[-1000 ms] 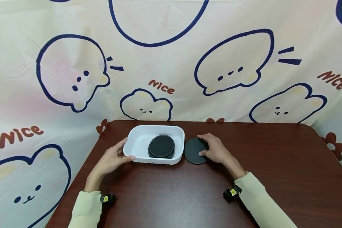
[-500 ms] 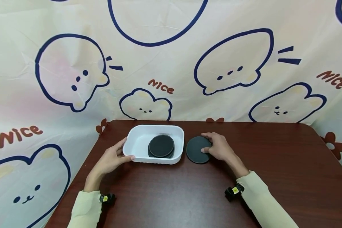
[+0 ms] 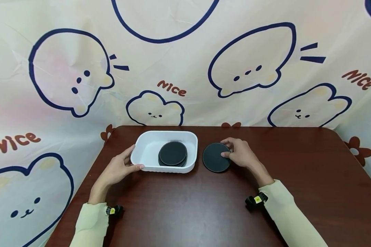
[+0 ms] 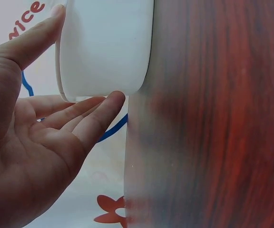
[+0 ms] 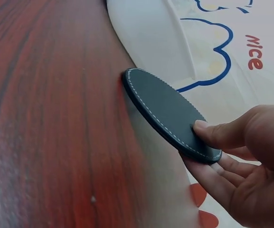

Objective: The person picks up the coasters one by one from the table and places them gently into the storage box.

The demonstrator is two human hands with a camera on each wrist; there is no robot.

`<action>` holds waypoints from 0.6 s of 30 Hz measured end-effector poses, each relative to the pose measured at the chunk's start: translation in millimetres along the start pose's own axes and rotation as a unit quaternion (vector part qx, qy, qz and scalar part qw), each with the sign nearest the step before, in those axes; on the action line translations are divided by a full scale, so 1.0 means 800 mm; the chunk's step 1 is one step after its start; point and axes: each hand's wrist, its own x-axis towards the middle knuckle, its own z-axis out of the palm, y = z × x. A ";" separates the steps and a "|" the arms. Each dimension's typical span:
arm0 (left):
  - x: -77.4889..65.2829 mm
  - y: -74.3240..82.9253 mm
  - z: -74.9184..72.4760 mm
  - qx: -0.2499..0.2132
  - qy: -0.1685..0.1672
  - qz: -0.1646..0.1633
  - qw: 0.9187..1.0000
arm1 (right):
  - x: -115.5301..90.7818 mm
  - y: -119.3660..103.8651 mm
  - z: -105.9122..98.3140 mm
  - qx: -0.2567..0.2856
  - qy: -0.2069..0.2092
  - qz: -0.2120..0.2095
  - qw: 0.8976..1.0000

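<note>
A round black coaster with pale stitching round its edge is pinched in my right hand, thumb on top and fingers beneath. In the right wrist view the coaster tilts, its hand-side edge off the table. To its left stands a white rectangular plastic box. A stack of black coasters lies in the box's right part; the lower ones are mostly hidden. My left hand holds the box's left end, thumb at the near corner. The left wrist view shows fingertips against the end wall.
Both things are on a dark brown wooden table, toward its far edge. Behind it hangs a pale cloth with blue bear outlines. Each wrist wears a small black camera, one on the left and one on the right.
My right hand has drawn the coaster a little to the right, widening its gap from the box. The left hand stays on the box. The head view has tilted slightly down.
</note>
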 end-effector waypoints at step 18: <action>0.000 -0.002 -0.001 -0.003 -0.001 0.003 1.000 | 0.003 0.000 -0.016 0.206 -0.047 0.057 0.976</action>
